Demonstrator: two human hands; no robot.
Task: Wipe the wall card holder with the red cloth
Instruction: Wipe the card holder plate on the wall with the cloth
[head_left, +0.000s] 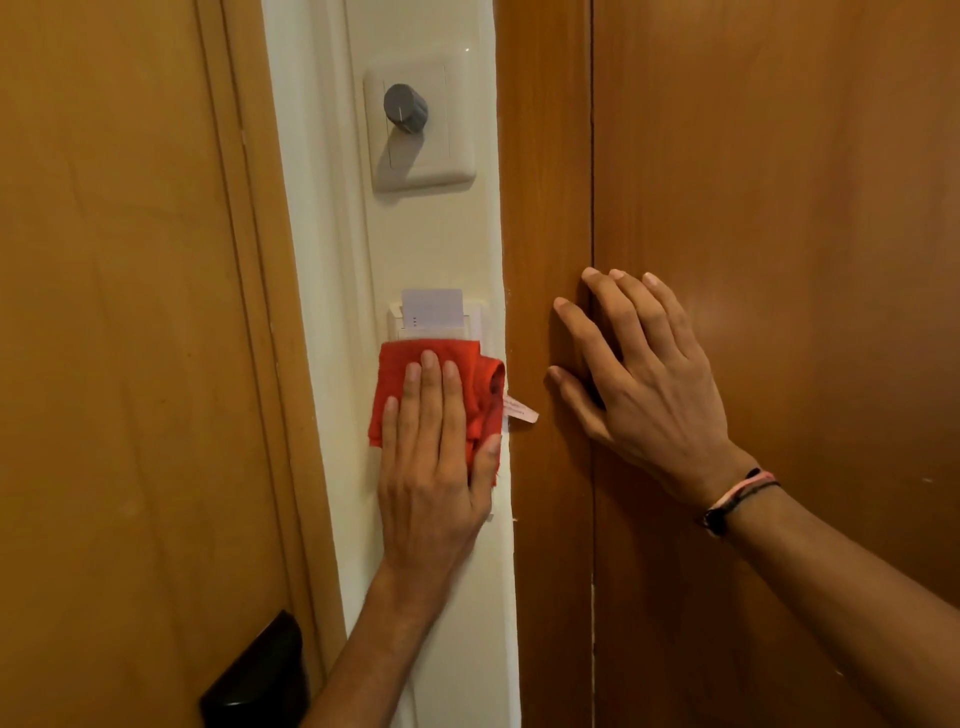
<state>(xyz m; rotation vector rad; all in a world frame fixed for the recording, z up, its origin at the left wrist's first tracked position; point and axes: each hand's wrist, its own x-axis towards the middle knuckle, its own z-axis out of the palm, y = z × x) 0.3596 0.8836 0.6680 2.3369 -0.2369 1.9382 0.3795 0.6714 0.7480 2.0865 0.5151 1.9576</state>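
Note:
A cream card holder (475, 318) is mounted on a narrow strip of cream wall, with a white card (432, 307) standing in its top slot. My left hand (434, 457) lies flat on the red cloth (400, 370), pressing it against the lower part of the holder, which the cloth hides. A small white label (521, 410) sticks out from the cloth's right edge. My right hand (644, 384) rests with fingers spread on the brown wooden panel to the right, holding nothing.
Above the holder is a cream switch plate (441, 156) with a grey round knob (405, 108). A wooden door (119, 312) stands on the left, with a black handle plate (257, 680) near the bottom. Brown wooden panelling (779, 156) fills the right side.

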